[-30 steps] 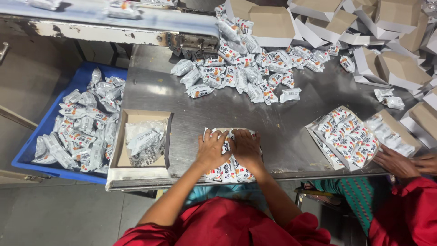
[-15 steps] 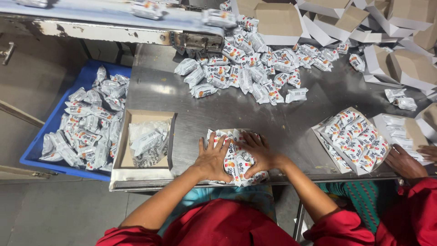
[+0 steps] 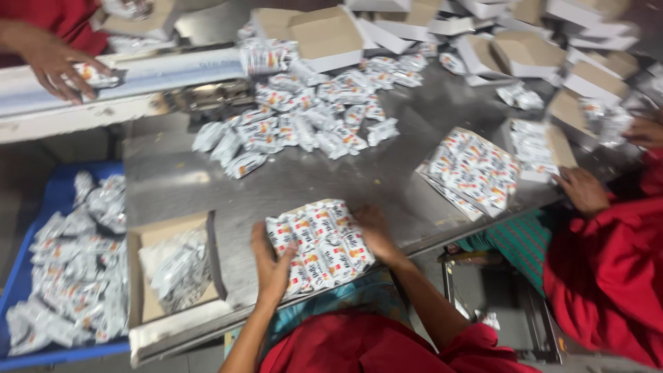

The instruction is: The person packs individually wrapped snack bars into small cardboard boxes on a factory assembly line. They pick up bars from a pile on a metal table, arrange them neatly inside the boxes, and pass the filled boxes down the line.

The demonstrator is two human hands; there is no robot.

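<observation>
My left hand (image 3: 271, 266) and right hand (image 3: 373, 231), fingers spread, clamp a flat block of white foil-wrapped snack packets (image 3: 319, 243) low in the frame. It lies between them on the steel counter (image 3: 311, 179), its long axis slanting toward lower right.

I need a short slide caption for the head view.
Both hands, left hand and right hand, press a block of packets together on a steel table.
</observation>
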